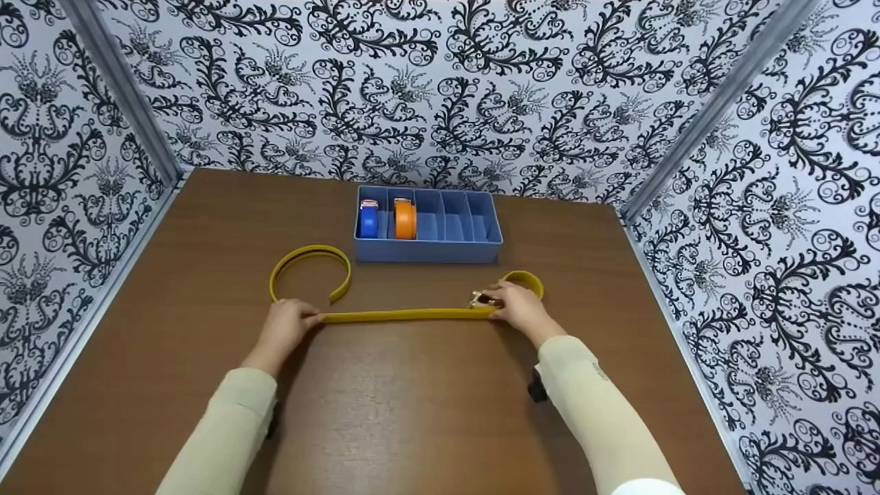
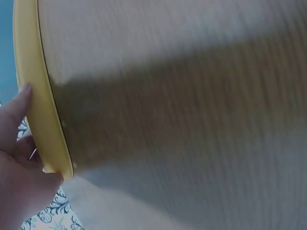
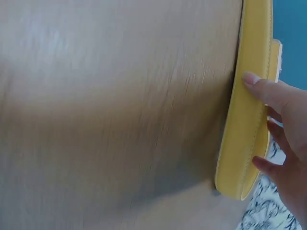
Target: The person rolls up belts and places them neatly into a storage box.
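A yellow belt (image 1: pixel 405 315) stands on its edge on the table, its middle stretch running straight between my hands. My left hand (image 1: pixel 287 323) pinches it at the left; beyond that hand the free end curls back in a wide open loop. On the right, my right hand (image 1: pixel 522 308) holds the belt beside the metal buckle (image 1: pixel 479 300), with a small loop at its far side. In the left wrist view, thumb and fingers grip the yellow strap (image 2: pixel 36 81). The right wrist view has the thumb against the stitched strap (image 3: pixel 244 105), which bends back on itself.
Behind the belt stands a blue-grey divided box (image 1: pixel 426 251). A rolled blue belt (image 1: pixel 369 221) and a rolled orange belt (image 1: pixel 405 221) sit in its left compartments. Patterned panels (image 1: pixel 412 89) enclose the wooden table (image 1: pixel 385 412) at the back and sides.
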Demonstrator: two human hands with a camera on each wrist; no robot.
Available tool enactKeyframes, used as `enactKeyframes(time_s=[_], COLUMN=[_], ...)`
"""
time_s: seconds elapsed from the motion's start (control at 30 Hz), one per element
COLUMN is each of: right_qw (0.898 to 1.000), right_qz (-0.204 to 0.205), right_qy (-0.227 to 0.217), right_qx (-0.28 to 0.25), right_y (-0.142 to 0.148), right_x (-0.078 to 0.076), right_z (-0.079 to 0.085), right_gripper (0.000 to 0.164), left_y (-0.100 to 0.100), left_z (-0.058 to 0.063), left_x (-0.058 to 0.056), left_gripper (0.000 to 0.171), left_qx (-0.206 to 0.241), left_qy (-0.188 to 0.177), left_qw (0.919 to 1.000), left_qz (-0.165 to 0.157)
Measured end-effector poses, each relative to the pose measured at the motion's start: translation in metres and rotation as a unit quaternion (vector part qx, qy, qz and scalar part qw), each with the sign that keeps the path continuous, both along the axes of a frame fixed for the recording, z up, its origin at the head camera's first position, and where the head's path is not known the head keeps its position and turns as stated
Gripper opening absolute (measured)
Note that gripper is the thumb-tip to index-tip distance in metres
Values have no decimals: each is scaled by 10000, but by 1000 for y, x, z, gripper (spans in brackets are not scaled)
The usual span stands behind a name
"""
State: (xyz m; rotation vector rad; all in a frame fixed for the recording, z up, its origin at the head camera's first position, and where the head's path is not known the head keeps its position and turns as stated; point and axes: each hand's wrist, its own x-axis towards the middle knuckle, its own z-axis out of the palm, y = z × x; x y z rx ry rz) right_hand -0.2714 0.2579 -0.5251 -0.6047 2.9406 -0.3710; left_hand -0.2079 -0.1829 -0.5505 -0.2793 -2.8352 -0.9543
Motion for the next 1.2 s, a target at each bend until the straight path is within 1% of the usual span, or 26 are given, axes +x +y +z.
enactKeyframes(time_s=[0.1, 0.2, 0.23, 0.3, 0.4, 0.43, 0.47, 0.5, 0.53, 0.6, 0.7, 0.77, 0.83, 0.9, 0.97, 1.03, 1.13, 1.2], right_qw=[9998, 9985, 9975, 9937, 9814, 9769, 9731, 9715, 9713, 9763, 9872, 9916, 9939, 9940, 9932, 9917, 9893, 9880], right_qz=[-183, -311, -328, -244, 22, 100, 163, 224, 290, 375, 481, 584, 685, 815, 914, 1021, 1121, 1130], right_qy=[99, 408, 569, 1052, 1906, 2131, 2296, 2360, 2363, 2131, 1517, 1145, 829, 615, 519, 535, 635, 676], right_qx=[-36, 170, 246, 307, 210, 134, 82, 30, 2, -48, -103, -156, -257, -396, -495, -561, -686, -811], right_y=[10, 12, 12, 8, -5, -11, -19, -27, -36, -58, -91, -111, -127, -139, -148, -153, -157, -158], right_x=[-4, -6, -6, -5, -3, -1, 1, 4, 8, 17, 32, 41, 47, 51, 53, 55, 55, 54], right_z=[-3, -7, -8, -12, -18, -20, -21, -22, -22, -22, -22, -23, -24, -26, -27, -28, -30, -32], right_gripper=[54, 56, 56, 56, 54, 52, 50, 49, 47, 45, 44, 45, 47, 47, 46, 40, 28, 19], left_y=[12, 24, 28, 34, 41, 44, 48, 52, 56, 66, 83, 93, 103, 111, 118, 124, 127, 127], left_z=[-3, -2, -2, 1, 2, 2, 1, 1, 0, -2, -2, -1, -1, -1, -1, 0, 0, 0], left_x=[-2, -5, -6, -7, -8, -7, -6, -5, -4, -2, 0, 1, 1, 2, 2, 3, 5, 5], left_gripper=[10, 10, 10, 12, 13, 13, 13, 13, 13, 13, 14, 15, 16, 17, 19, 20, 20, 20], left_qx=[-76, -69, -48, -24, 29, 64, 91, 113, 141, 168, 81, 9, -99, -199, -244, -276, -265, -288], left_qy=[46, -86, -165, -324, -491, -538, -569, -587, -605, -648, -786, -925, -1050, -1090, -1071, -1059, -1099, -1121], left_qw=[9999, 9997, 9995, 9987, 9972, 9967, 9964, 9962, 9959, 9954, 9940, 9923, 9905, 9899, 9903, 9908, 9909, 9914], left_qz=[79, 214, 276, 403, 568, 602, 621, 637, 652, 684, 762, 822, 882, 885, 849, 794, 729, 618])
